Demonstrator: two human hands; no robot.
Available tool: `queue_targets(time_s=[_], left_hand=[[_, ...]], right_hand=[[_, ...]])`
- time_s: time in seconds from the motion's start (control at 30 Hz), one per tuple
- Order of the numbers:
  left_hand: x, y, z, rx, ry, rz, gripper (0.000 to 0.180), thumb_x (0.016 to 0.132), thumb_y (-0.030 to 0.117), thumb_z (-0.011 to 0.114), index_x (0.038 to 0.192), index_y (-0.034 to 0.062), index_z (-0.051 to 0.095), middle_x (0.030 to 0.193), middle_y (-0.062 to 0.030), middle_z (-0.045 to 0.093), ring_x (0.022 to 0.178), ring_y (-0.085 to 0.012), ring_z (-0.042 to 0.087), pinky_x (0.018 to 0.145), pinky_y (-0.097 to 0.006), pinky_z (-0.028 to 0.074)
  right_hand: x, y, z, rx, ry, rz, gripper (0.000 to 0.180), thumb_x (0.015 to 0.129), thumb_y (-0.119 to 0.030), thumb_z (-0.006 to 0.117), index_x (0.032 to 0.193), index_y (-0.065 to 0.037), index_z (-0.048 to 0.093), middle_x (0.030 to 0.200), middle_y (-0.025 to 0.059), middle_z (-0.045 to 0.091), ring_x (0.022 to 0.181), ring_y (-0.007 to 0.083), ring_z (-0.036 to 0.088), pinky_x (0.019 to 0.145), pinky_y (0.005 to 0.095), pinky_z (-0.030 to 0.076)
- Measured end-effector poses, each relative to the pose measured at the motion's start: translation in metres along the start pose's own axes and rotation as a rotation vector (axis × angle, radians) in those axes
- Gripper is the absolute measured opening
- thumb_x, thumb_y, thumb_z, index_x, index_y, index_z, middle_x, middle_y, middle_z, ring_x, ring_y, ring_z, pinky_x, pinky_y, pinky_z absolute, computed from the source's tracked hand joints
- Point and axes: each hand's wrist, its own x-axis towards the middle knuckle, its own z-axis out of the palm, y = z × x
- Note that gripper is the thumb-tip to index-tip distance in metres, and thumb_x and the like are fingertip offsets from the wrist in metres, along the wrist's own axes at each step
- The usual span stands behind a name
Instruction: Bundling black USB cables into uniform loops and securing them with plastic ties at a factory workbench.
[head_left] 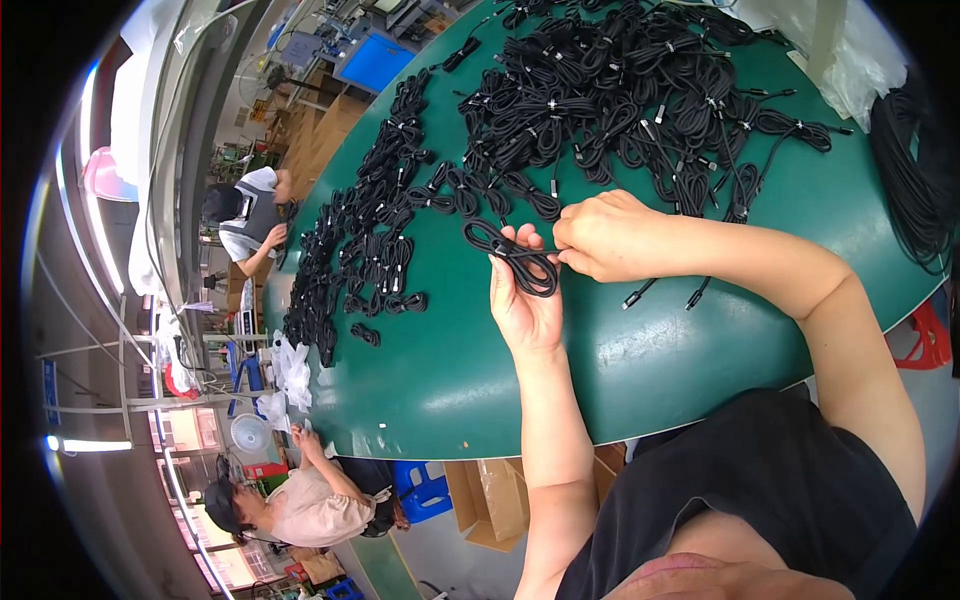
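A coiled black cable [512, 258] lies across the upturned palm and fingers of my left hand [530, 305], with my thumb closed against it. At the coil's right end, my right hand [612, 238] pinches a dark strand that runs out of the bundle; its fingertips are partly hidden behind the back of the hand. Two loose cable ends with metal plugs [692, 298] hang below my right wrist over the green table [450, 370]. Just beyond my hands lies a large heap of coiled black cables [600, 90].
Rows of bundled cables [340, 240] stretch along the table's left side. Clear plastic bags [290, 372] lie at the left edge, and a thick black cable hank [905, 170] sits far right. Two other people are at the table's left. A cardboard box [490, 500] stands below the edge.
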Motion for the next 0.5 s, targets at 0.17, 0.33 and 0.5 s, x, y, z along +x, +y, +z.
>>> queue_targets(time_s=[0.17, 0.33, 0.5], left_hand=[[0.003, -0.015, -0.001, 0.236, 0.096, 0.145, 0.029, 0.092, 0.019, 0.047, 0.115, 0.0012, 0.046, 0.111, -0.0131, 0.053, 0.1, -0.0213, 0.052, 0.087, -0.036, 0.045], [-0.001, -0.029, 0.01, 0.229, 0.218, 0.078, 0.029, 0.09, 0.017, 0.05, 0.115, 0.0017, 0.047, 0.11, -0.0133, 0.054, 0.101, -0.0197, 0.053, 0.091, -0.034, 0.043], [0.001, -0.023, 0.007, 0.27, 0.076, 0.176, 0.029, 0.09, 0.018, 0.052, 0.113, 0.0014, 0.047, 0.113, -0.015, 0.053, 0.101, -0.0206, 0.053, 0.092, -0.034, 0.043]], right_hand=[[-0.004, -0.005, 0.0, 0.276, 0.054, 0.068, 0.013, 0.071, -0.013, 0.059, 0.066, -0.001, 0.057, 0.071, 0.0144, 0.059, 0.065, 0.0323, 0.059, 0.059, 0.0412, 0.046], [-0.006, -0.014, 0.001, 0.211, 0.085, 0.048, 0.015, 0.072, -0.013, 0.054, 0.065, 0.0, 0.055, 0.071, 0.0157, 0.059, 0.064, 0.0339, 0.059, 0.058, 0.0429, 0.046], [-0.004, -0.008, 0.003, 0.095, -0.07, 0.073, 0.017, 0.073, -0.014, 0.052, 0.068, 0.002, 0.056, 0.073, 0.0176, 0.058, 0.064, 0.0352, 0.059, 0.059, 0.0444, 0.047]])
